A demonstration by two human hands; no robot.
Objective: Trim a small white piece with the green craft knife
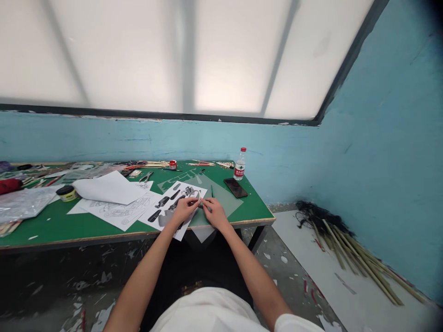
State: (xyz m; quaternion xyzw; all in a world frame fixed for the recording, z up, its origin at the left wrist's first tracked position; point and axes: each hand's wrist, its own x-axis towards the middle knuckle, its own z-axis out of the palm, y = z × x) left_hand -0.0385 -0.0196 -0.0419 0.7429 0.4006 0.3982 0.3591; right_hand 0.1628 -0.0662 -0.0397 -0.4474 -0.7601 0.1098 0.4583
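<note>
My left hand [185, 210] and my right hand [214, 213] meet over the front edge of the green table. The fingers of both are closed in a pinch around a thin curved grey strip [195, 193], which bends up between them; its lower part is hidden. Beneath my left hand lies a white sheet with dark printed shapes [170, 195]. Under my right hand is a translucent sheet [228, 202], and a slim green tool [212, 191] rests on it just beyond my fingers.
Right of my hands lie a black phone [236, 187] and an upright water bottle [239, 165]. Leftward are line drawings [121, 214], pliers [148, 176], a black-lidded jar [67, 192] and plastic bags [24, 203]. A red jar [173, 164] stands behind. Bamboo sticks [363, 258] lie on the floor.
</note>
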